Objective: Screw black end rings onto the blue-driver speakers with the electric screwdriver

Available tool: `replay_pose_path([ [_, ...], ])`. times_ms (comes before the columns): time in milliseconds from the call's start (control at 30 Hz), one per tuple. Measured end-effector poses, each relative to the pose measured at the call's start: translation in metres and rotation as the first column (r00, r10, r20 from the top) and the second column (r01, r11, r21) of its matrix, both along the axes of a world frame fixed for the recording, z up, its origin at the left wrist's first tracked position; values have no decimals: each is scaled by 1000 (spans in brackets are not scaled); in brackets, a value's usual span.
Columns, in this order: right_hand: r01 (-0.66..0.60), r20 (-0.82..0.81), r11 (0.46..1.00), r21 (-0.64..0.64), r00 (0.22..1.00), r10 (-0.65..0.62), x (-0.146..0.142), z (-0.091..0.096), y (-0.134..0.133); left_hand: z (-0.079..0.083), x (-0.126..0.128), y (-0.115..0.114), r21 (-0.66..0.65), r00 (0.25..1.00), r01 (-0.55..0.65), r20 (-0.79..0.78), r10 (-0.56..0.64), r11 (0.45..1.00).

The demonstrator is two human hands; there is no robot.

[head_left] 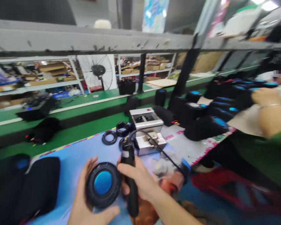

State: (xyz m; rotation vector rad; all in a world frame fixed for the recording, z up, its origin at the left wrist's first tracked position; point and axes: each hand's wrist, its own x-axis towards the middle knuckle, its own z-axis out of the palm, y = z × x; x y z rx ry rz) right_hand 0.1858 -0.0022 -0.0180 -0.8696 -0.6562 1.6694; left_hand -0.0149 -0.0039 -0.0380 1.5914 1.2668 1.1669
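Observation:
My left hand [81,203] is closed around a round black speaker part [91,190] with a shiny blue disc in its middle. The blue face is turned up towards me. Just to the right, my right hand [141,178] grips an upright black electric screwdriver [132,197], its thin tip pointing down. The screwdriver's body stands close beside the round part; whether they touch I cannot tell. Behind the tool, black rings [109,137] lie on the printed sheet [77,153] beside a silver metal box [148,147].
Dark fabric-covered pieces [42,184] lie at the left. Several black speaker housings with blue discs [206,128] crowd the right side. A co-worker's arm [273,115] reaches in there. A black cable [166,154] arcs over the bench, and a metal beam [121,39] crosses above.

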Motion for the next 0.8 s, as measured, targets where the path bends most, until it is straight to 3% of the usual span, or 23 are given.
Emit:
replay_pose_path([
  [133,32,67,998,-46,997,-28,2,5,-8,38,10,-1,-181,971,233,100,-218,955],
  [267,42,99,998,-49,994,-37,4,7,-11,63,11,7,-211,928,367,144,-343,906],
  [500,40,121,999,-31,992,-36,4,9,-15,67,15,6,-220,878,466,232,-418,857],
  [633,19,123,1000,-22,992,-16,3,9,-16,65,11,8,-197,903,423,174,-394,884],
  [800,-37,126,999,-20,991,40,4,7,-19,64,2,11,-222,883,468,160,-441,855],
])
